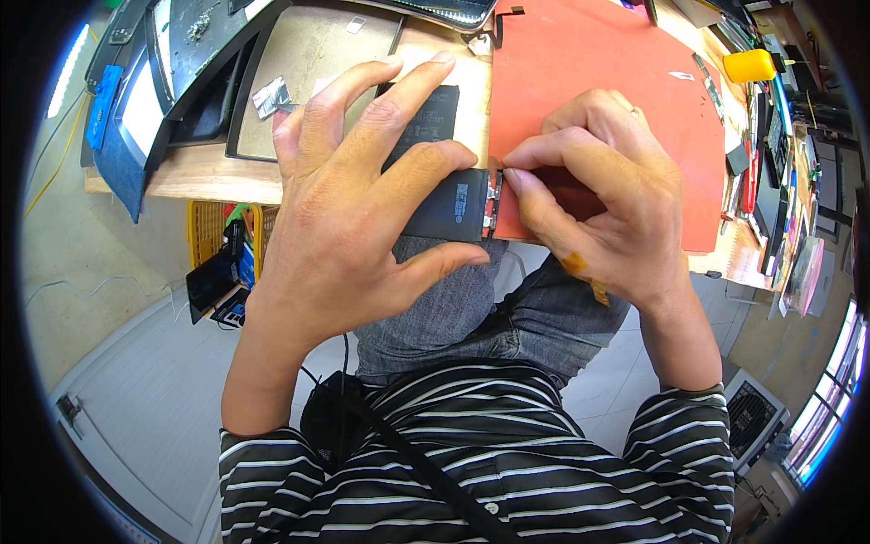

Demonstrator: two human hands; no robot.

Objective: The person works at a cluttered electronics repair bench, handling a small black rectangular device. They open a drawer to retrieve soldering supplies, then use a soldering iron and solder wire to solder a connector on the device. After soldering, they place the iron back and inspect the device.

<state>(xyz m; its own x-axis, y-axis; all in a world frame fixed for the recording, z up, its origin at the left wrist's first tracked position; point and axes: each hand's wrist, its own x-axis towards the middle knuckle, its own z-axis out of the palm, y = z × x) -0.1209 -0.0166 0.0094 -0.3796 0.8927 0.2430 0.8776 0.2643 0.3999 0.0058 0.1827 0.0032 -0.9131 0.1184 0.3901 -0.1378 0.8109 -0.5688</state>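
Observation:
A flat black phone battery [444,207] lies at the table's front edge, its right end reaching the red mat. My left hand [340,195] spans it, with the forefinger at its far edge and the thumb at its near edge. The other left fingers are spread. Along the battery's right end runs a narrow strip with metal contacts [491,204]. My right hand [603,190] pinches thumb and forefinger together at the strip's far end; what lies between the tips is hidden. Amber tape [576,263] sticks to this hand. Another black battery [438,111] lies partly behind my left fingers.
The red mat [607,63] covers the table's right part. A shallow tray [313,45] and dark panels [204,63] are at the far left. A yellow bottle [750,65] and several tools crowd the right edge. Below the table stands a yellow basket [201,227].

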